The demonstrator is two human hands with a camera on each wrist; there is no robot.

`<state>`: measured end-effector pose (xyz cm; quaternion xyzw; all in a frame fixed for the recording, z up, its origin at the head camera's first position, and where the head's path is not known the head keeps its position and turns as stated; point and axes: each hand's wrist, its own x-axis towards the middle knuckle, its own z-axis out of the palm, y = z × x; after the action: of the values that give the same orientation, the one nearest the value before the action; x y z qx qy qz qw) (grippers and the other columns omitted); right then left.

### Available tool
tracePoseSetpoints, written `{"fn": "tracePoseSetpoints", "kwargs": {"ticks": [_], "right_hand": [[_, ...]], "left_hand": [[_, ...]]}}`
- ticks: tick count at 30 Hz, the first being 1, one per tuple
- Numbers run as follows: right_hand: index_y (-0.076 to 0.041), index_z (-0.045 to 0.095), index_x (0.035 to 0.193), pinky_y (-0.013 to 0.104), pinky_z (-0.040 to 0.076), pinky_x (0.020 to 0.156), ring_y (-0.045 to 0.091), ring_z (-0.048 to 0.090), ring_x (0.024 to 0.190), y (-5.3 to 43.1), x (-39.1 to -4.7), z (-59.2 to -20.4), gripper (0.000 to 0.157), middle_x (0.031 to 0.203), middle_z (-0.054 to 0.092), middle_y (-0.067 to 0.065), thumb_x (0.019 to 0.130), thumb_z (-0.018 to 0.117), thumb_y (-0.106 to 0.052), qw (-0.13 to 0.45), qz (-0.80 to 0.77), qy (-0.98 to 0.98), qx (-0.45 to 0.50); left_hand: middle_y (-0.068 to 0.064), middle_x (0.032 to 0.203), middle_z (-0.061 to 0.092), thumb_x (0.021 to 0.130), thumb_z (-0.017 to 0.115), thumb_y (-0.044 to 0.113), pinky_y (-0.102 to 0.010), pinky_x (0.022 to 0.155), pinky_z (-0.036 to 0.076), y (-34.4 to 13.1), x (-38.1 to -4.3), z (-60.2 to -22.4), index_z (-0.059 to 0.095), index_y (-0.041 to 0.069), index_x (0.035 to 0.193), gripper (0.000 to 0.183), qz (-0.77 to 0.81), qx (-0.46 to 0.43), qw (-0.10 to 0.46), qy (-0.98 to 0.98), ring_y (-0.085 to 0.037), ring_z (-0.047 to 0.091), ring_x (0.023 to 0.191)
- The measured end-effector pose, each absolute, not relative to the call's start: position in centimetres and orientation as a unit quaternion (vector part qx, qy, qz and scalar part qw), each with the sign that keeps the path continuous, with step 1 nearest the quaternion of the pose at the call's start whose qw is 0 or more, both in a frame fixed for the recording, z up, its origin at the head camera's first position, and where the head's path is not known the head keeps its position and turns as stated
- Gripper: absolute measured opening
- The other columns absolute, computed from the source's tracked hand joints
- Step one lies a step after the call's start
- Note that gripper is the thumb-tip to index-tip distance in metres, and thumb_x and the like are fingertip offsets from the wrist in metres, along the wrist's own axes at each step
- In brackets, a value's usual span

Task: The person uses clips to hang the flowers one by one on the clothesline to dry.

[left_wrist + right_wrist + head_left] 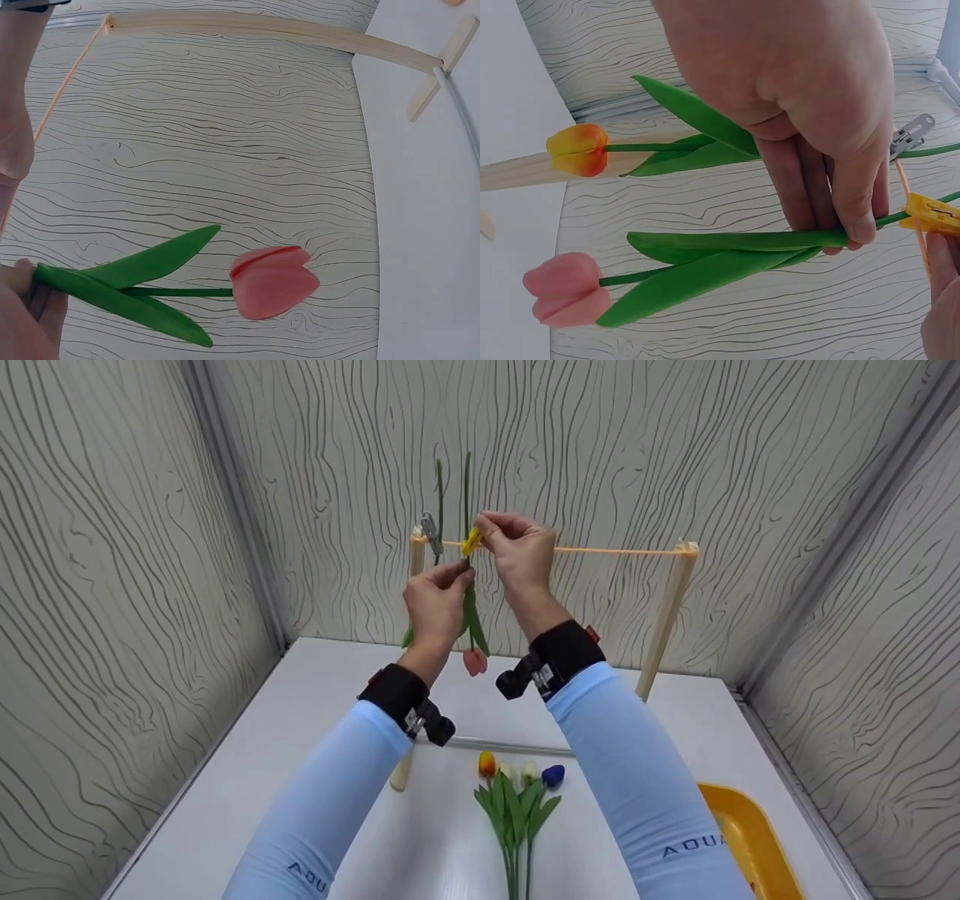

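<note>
A pink artificial tulip [475, 661] hangs head down, its stem pinched by my left hand [435, 604] just below the cord. My right hand [521, 551] pinches a yellow clothespin [471, 542] at the orange cord [615, 550]; in the right wrist view the clothespin lies across both cord and stem. Left of it, a metal clip [913, 137] on the cord holds an orange-yellow tulip [577, 150], also upside down. Both stems stick up above the cord. In the left wrist view the pink bloom [274, 283] and its leaves show fully.
Wooden posts, the right one [666, 622] in plain sight, carry the cord above a white table [330, 675]. Several tulips [517, 802] with orange, white and blue heads lie on the table in front. A yellow tray [776, 847] sits at the right, partly behind my right sleeve.
</note>
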<state>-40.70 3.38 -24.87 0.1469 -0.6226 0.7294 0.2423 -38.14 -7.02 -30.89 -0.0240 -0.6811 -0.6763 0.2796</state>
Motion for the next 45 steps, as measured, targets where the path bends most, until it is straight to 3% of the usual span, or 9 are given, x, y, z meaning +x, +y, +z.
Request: {"fn": "tracePoseSetpoints", "kwargs": {"ticks": [8,17,25,31,39,42,45], "right_hand": [[0.003,0.082,0.108,0.023,0.067,0.083,0.007,0.075,0.086,3.0,-40.4,-25.2,0.015,0.096,0.08,0.004,0.099,0.079,-0.008,0.249,0.705,-0.649,0.138],[0.001,0.08,0.117,0.023,0.066,0.09,0.011,0.077,0.097,3.2,-40.3,-25.3,0.02,0.11,0.079,0.011,0.102,0.076,-0.012,0.228,0.698,-0.666,0.132],[-0.003,0.076,0.128,0.025,0.065,0.097,0.022,0.078,0.114,3.1,-39.9,-24.9,0.027,0.125,0.076,0.015,0.103,0.075,-0.015,0.214,0.687,-0.682,0.131],[-0.002,0.074,0.133,0.027,0.064,0.102,0.023,0.076,0.12,3.0,-39.7,-24.8,0.032,0.129,0.075,0.015,0.104,0.075,-0.015,0.21,0.673,-0.695,0.141],[-0.006,0.071,0.14,0.033,0.057,0.116,0.023,0.07,0.135,4.3,-39.4,-24.9,0.039,0.141,0.074,0.011,0.105,0.074,-0.023,0.233,0.616,-0.731,0.178],[-0.008,0.066,0.147,0.037,0.05,0.125,0.023,0.059,0.149,5.5,-39.1,-24.9,0.044,0.154,0.066,0.01,0.108,0.071,-0.026,0.246,0.575,-0.752,0.206],[-0.014,0.059,0.156,0.049,0.037,0.135,0.026,0.042,0.163,7.3,-37.9,-25.5,0.05,0.168,0.053,0.009,0.111,0.064,-0.034,0.267,0.48,-0.806,0.221]], "left_hand": [[-0.017,0.115,0.084,0.1,0.077,0.007,-0.031,0.087,0.068,-7.1,-38.2,-30.5,0.082,0.0,0.119,0.021,-0.675,-0.019,0.281,-0.682,-0.024,0.082,0.103],[-0.016,0.114,0.084,0.102,0.076,0.008,-0.03,0.087,0.068,-7.2,-38.0,-30.3,0.083,0.002,0.119,0.02,-0.664,-0.022,0.291,-0.688,-0.023,0.082,0.102],[-0.013,0.125,0.082,0.105,0.072,0.011,-0.035,0.097,0.067,-7.1,-37.0,-30.2,0.078,0.006,0.132,0.028,-0.663,-0.022,0.281,-0.693,-0.02,0.08,0.111],[-0.014,0.138,0.077,0.108,0.067,0.013,-0.034,0.103,0.065,-7.3,-36.1,-30.5,0.069,0.006,0.144,0.037,-0.631,-0.056,0.326,-0.701,-0.023,0.078,0.122],[-0.009,0.168,0.054,0.113,0.055,0.031,-0.052,0.13,0.044,-8.3,-34.5,-30.9,0.054,0.012,0.161,0.052,-0.476,-0.116,0.366,-0.791,-0.03,0.048,0.158],[-0.009,0.172,0.049,0.112,0.054,0.033,-0.055,0.132,0.038,-8.6,-33.9,-31.3,0.05,0.013,0.163,0.055,-0.438,-0.137,0.378,-0.804,-0.032,0.042,0.161],[-0.01,0.174,0.044,0.111,0.055,0.035,-0.059,0.135,0.031,-9.2,-33.1,-32.0,0.046,0.013,0.166,0.06,-0.376,-0.16,0.398,-0.821,-0.034,0.036,0.165]]}}
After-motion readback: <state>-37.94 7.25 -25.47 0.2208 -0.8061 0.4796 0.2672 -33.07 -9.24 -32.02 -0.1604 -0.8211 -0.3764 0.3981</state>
